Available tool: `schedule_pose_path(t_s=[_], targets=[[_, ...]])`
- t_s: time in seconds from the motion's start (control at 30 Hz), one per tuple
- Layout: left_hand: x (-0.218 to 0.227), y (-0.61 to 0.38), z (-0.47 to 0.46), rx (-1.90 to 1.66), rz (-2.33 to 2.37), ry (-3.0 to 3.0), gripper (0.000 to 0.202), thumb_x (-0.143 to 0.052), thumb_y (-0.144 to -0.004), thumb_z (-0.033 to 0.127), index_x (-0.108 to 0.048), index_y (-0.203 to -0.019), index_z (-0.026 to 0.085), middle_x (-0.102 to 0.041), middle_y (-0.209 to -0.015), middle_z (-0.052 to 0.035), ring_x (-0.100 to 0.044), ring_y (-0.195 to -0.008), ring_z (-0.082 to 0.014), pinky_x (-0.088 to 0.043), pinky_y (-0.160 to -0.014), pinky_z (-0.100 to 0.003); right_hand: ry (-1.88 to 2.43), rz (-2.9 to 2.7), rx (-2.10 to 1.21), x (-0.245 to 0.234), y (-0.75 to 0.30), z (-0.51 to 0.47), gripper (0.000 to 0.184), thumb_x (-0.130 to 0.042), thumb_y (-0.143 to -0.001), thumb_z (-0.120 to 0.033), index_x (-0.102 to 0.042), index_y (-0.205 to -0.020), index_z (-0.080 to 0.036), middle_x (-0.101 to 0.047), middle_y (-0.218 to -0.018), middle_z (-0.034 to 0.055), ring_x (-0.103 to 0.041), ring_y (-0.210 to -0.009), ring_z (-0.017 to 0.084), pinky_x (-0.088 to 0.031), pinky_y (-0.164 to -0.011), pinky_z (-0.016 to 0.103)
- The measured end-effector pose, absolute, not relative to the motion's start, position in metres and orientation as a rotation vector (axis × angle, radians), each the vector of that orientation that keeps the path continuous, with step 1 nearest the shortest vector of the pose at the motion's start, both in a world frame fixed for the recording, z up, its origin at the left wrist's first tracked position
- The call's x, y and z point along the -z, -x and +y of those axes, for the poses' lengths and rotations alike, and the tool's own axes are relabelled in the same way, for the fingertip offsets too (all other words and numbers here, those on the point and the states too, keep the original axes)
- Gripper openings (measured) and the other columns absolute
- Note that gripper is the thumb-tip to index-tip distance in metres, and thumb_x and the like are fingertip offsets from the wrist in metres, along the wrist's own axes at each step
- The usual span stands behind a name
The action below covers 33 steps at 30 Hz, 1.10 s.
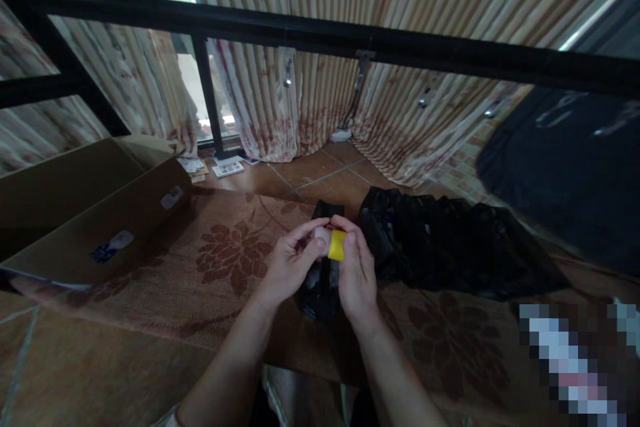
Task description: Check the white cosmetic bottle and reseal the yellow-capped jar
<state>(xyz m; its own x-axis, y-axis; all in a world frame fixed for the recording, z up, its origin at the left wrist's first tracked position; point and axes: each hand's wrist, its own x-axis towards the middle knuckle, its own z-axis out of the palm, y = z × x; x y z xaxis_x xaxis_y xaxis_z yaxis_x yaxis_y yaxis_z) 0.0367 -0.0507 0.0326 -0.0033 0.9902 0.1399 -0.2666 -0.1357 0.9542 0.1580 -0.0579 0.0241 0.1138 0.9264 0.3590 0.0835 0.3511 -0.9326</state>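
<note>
Both my hands meet over a brown flowered rug (pixel 225 260). My left hand (pixel 290 260) and my right hand (pixel 357 273) are closed together on a small yellow object (pixel 337 245), pinched between thumbs and fingers, with something pale beside it. Under the hands lies a small black plastic bag or pouch (pixel 320 293), partly hidden by them. Whether the yellow object is tape or a wrapper I cannot make out.
An open cardboard box (pixel 100 213) stands at the left. A heap of black plastic bags (pixel 450 247) lies to the right, with a dark garment (pixel 565 173) beyond. Black metal rails (pixel 320 37) cross in front of striped curtains. Papers (pixel 227 167) lie on the tiled floor.
</note>
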Motion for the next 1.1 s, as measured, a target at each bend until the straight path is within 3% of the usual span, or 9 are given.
schedule_pose_path(t_s=[0.2,0.4,0.57,0.8,0.9,1.1], targets=[[-0.038,-0.035,-0.052,-1.380,0.835,-1.115,0.038,-0.080,-0.072,0.030,-0.076,-0.109,0.023,-0.075,-0.112,-0.0068,-0.068,-0.099,-0.0190,-0.051,-0.085,-0.026,0.937,-1.277,-0.948,-0.015,-0.161,-0.051,0.044,-0.038,-0.101,-0.048,-0.055,-0.132,-0.023,-0.058,-0.135,0.0106,-0.057,-0.123,0.022,-0.046,-0.103,0.041],[-0.027,-0.025,-0.050,-1.295,0.741,-1.247,0.048,-0.082,-0.070,0.022,-0.072,-0.117,0.025,-0.069,-0.128,-0.0075,-0.064,-0.116,-0.0224,-0.047,-0.101,-0.035,0.854,-1.299,-1.099,-0.011,-0.167,-0.048,0.047,-0.045,-0.098,-0.051,-0.049,-0.140,-0.029,-0.050,-0.146,0.0070,-0.045,-0.136,0.023,-0.033,-0.116,0.047],[-0.021,-0.022,-0.049,-1.269,0.761,-1.335,0.050,-0.083,-0.068,0.018,-0.071,-0.116,0.023,-0.071,-0.122,-0.0069,-0.066,-0.109,-0.0219,-0.048,-0.099,-0.036,0.860,-1.248,-1.154,-0.010,-0.167,-0.048,0.049,-0.049,-0.096,-0.053,-0.049,-0.141,-0.032,-0.049,-0.147,0.0049,-0.042,-0.139,0.024,-0.029,-0.119,0.049],[-0.023,-0.026,-0.045,-1.378,0.806,-1.267,0.040,-0.081,-0.071,0.021,-0.072,-0.110,0.023,-0.074,-0.103,-0.0026,-0.066,-0.089,-0.0150,-0.051,-0.081,-0.026,0.790,-1.219,-1.170,-0.009,-0.169,-0.045,0.047,-0.051,-0.095,-0.051,-0.051,-0.139,-0.033,-0.050,-0.147,0.0030,-0.041,-0.140,0.024,-0.027,-0.120,0.050],[-0.023,-0.023,-0.044,-1.409,0.802,-1.181,0.037,-0.079,-0.074,0.023,-0.072,-0.110,0.023,-0.073,-0.095,-0.0009,-0.063,-0.082,-0.0124,-0.049,-0.076,-0.023,0.744,-1.238,-1.192,-0.017,-0.170,-0.049,0.046,-0.059,-0.092,-0.043,-0.052,-0.137,-0.035,-0.050,-0.148,0.0008,-0.042,-0.140,0.023,-0.031,-0.119,0.047],[-0.024,-0.020,-0.045,-1.403,0.752,-1.188,0.038,-0.080,-0.073,0.023,-0.072,-0.111,0.024,-0.071,-0.102,-0.0016,-0.064,-0.089,-0.0146,-0.049,-0.083,-0.026,0.859,-1.373,-1.158,-0.027,-0.171,-0.055,0.050,-0.071,-0.085,-0.034,-0.056,-0.132,-0.031,-0.055,-0.141,0.0062,-0.052,-0.130,0.026,-0.046,-0.107,0.045]])
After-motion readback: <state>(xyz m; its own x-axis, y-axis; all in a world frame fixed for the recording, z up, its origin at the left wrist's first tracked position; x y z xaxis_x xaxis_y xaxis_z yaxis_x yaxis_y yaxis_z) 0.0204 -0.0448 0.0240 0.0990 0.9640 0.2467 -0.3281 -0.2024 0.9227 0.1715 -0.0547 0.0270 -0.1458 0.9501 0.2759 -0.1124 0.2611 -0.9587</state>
